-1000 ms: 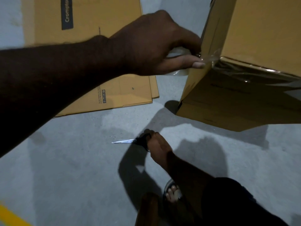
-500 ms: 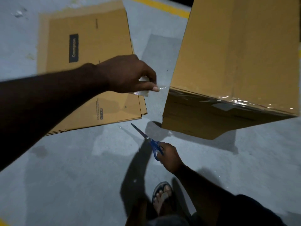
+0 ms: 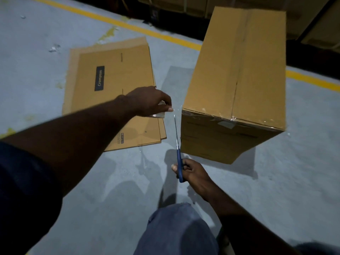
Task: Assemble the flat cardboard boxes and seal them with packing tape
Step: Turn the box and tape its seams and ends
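Note:
An assembled brown cardboard box [image 3: 237, 74] stands on the grey floor at the right, with clear tape along its near top edge. My left hand [image 3: 149, 102] grips a roll of clear packing tape [image 3: 159, 114] just left of that box; a strip of tape stretches from the roll toward the box corner. My right hand [image 3: 191, 171] holds blue-handled scissors [image 3: 178, 155], blades pointing up to the stretched tape between roll and box. A stack of flat cardboard boxes [image 3: 112, 92] lies on the floor under my left arm.
A yellow line [image 3: 117, 23] crosses the floor at the back. More cardboard cartons [image 3: 322, 32] stand behind it at the top right. My knee in blue trousers [image 3: 176, 229] is at the bottom centre. Small scraps [image 3: 54, 47] lie on the floor at the left.
My left hand drew the tape roll away from the box corner. My right hand lifted the scissors off the floor and swung the blades up to the tape. The view tilted upward.

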`<state>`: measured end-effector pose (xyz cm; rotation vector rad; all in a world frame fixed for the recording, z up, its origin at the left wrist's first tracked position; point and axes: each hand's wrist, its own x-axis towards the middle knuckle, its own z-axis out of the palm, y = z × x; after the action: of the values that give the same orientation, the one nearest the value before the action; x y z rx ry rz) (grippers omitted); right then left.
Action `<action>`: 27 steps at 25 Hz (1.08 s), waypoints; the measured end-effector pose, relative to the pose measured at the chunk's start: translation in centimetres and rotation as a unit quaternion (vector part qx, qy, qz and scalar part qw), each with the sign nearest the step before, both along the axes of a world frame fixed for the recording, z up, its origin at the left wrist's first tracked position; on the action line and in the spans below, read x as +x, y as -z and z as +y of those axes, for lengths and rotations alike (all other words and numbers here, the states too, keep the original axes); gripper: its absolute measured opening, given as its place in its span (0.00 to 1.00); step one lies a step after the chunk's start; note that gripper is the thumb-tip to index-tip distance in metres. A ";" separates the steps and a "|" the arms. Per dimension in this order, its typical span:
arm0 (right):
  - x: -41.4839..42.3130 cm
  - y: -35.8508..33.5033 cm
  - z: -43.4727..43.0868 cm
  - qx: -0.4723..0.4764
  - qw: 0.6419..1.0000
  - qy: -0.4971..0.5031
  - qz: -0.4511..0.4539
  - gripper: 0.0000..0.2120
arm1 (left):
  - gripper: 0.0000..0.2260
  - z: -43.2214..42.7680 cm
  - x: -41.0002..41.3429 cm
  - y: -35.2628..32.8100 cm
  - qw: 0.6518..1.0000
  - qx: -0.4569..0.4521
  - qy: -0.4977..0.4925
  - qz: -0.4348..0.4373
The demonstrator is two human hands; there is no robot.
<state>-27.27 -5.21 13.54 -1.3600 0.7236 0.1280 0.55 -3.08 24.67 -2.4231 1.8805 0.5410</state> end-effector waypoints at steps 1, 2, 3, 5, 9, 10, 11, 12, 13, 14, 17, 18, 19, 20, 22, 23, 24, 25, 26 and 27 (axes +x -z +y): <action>0.4 -0.3 -0.3 0.009 1.000 -0.003 -0.008 0.20 | 0.20 0.1 -0.1 0.0 1.000 -0.001 -0.001 0.007; 0.8 -0.8 -0.5 0.021 1.000 -0.001 -0.011 0.17 | 0.20 0.1 -0.2 0.2 1.000 0.000 -0.005 0.013; 1.2 -1.2 -0.8 0.035 0.999 0.005 -0.016 0.13 | 0.20 0.1 -0.2 0.4 1.000 0.001 -0.007 0.017; 2.2 -2.0 -1.3 0.058 0.998 0.018 -0.027 0.08 | 0.20 0.4 -0.3 0.7 1.000 -0.008 -0.011 0.022; 3.4 -2.2 -2.5 0.058 0.997 0.025 -0.047 0.14 | 0.19 0.6 -0.3 1.1 0.998 -0.032 -0.016 0.041; 3.6 -2.1 -2.7 0.051 0.997 0.025 -0.046 0.15 | 0.19 0.7 -0.3 1.2 0.998 -0.036 -0.019 0.045; 3.7 -2.0 -2.8 0.043 0.998 0.027 -0.043 0.16 | 0.18 0.8 -0.3 1.3 0.998 -0.038 -0.021 0.048; 3.8 -2.0 -2.8 0.035 0.998 0.029 -0.039 0.15 | 0.18 0.9 -0.3 1.4 0.998 -0.040 -0.023 0.050; 3.9 -1.8 -2.8 0.029 0.998 0.030 -0.036 0.15 | 0.18 0.9 -0.3 1.5 0.997 -0.042 -0.025 0.053; 3.9 -1.6 -2.9 0.025 0.999 0.032 -0.033 0.14 | 0.17 0.8 -0.3 1.6 0.997 -0.043 -0.027 0.055; 4.0 -1.2 -3.1 0.006 0.999 0.042 -0.020 0.13 | 0.17 1.0 -0.4 2.0 0.996 -0.049 -0.042 0.067; 4.0 -1.0 -3.2 0.006 0.999 0.046 -0.017 0.13 | 0.18 1.2 -0.4 2.2 0.995 -0.051 -0.048 0.072; 4.0 -0.9 -3.3 0.010 0.999 0.047 -0.014 0.13 | 0.18 1.4 -0.4 2.4 0.994 -0.053 -0.054 0.075; 4.0 -0.7 -3.1 0.010 0.999 0.042 -0.008 0.13 | 0.18 1.9 -0.4 2.8 0.993 -0.054 -0.061 0.080; 4.1 0.0 -2.8 -0.008 1.000 0.015 0.010 0.12 | 0.16 3.4 -0.4 3.6 0.991 -0.059 -0.076 0.098; 4.2 0.6 -2.5 -0.027 0.999 -0.001 0.023 0.11 | 0.15 4.5 -0.5 4.2 0.988 -0.063 -0.087 0.110; 4.3 1.5 -2.3 -0.049 0.998 -0.014 0.041 0.09 | 0.15 5.6 -0.5 5.1 0.985 -0.067 -0.102 0.124; 4.5 2.5 -2.0 -0.071 0.995 -0.022 0.061 0.06 | 0.14 7.2 -0.5 6.5 0.980 -0.070 -0.124 0.137; 4.8 3.6 -1.7 -0.094 0.992 -0.025 0.082 0.06 | 0.15 8.8 -0.4 8.0 0.974 -0.069 -0.154 0.149; 5.1 4.7 -1.3 -0.126 0.986 -0.031 0.102 0.06 | 0.15 10.5 -0.4 9.6 0.967 -0.061 -0.187 0.159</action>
<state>-22.18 -6.50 8.88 -1.6279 0.8916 0.2338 0.12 7.44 15.03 -2.9490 1.5864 0.9043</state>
